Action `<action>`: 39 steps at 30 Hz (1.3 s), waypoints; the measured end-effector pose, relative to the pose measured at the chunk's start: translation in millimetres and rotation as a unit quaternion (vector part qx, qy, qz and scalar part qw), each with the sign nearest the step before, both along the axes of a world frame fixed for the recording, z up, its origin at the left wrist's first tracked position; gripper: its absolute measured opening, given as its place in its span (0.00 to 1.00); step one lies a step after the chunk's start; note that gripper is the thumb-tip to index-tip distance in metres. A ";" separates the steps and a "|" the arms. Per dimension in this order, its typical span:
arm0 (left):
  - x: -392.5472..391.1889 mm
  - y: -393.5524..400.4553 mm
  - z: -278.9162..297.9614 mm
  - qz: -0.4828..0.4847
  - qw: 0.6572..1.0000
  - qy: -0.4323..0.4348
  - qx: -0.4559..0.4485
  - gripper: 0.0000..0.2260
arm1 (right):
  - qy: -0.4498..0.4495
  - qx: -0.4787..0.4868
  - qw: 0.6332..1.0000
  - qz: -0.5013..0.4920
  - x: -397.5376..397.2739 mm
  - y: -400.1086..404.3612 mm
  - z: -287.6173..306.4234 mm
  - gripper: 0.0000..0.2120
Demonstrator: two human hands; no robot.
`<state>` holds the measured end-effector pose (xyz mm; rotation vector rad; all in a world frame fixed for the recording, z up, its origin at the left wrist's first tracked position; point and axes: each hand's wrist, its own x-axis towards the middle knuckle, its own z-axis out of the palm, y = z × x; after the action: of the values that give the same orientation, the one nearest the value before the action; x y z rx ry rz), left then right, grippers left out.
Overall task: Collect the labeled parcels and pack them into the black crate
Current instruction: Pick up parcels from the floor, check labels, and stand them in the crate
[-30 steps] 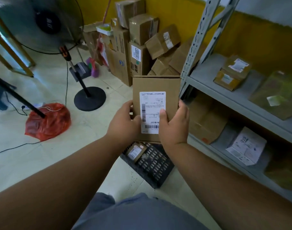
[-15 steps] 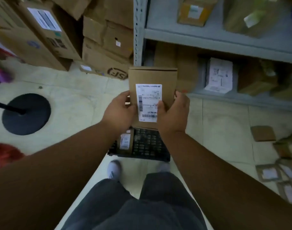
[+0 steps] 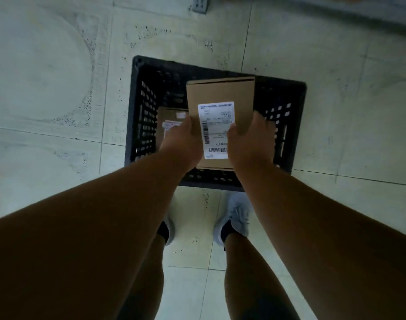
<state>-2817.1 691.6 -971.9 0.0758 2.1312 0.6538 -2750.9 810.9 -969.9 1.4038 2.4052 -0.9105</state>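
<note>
A: So, frame centre: left hand [image 3: 182, 144] and right hand [image 3: 249, 144] both clasp the box [image 3: 220, 93], label up, over the black crate [image 3: 137, 107].

B: Packing step, I'd guess. Lower it beside the smaller parcel [image 3: 168, 118] lying inside, left.

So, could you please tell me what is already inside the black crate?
One smaller labeled parcel lies against the left wall of the black crate. The held parcel, gripped by the left hand and right hand, covers the crate's middle.
</note>
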 end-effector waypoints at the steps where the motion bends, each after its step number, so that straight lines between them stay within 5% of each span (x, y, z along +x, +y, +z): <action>1: 0.5 0.9 -25.2 -0.002 1.000 -0.003 -0.001 0.13 | -0.013 -0.020 1.000 -0.010 3.5 1.8 -26.1 0.25; 7: 0.7 11.7 -139.8 -0.026 0.996 -0.076 -0.034 0.12 | -0.076 -0.084 0.991 -0.064 17.5 10.7 -147.7 0.22; 14: -1.4 18.0 -199.9 -0.144 0.980 -0.106 -0.087 0.12 | -0.115 -0.125 0.984 -0.054 10.1 20.4 -219.1 0.18; 19: -12.8 2.5 -221.4 -0.146 0.983 0.001 -0.112 0.13 | -0.111 -0.161 0.979 -0.056 8.3 16.9 -234.7 0.23; 22: -15.2 -14.8 -225.7 -0.176 0.966 0.117 -0.147 0.24 | -0.094 -0.154 0.984 -0.010 14.1 16.5 -238.2 0.26; 28: -2.4 -27.0 -223.5 -0.327 0.926 0.028 -0.186 0.37 | -0.135 -0.142 0.978 0.072 22.0 11.8 -238.0 0.32; 39: -5.8 -18.7 -202.9 -0.330 0.923 -0.059 -0.189 0.30 | -0.253 -0.162 0.932 0.202 5.3 12.4 -214.9 0.27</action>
<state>-2822.9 672.9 -1174.8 0.5039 1.9084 -0.1475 -2745.6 823.3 -1184.8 0.8439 1.9348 -0.6904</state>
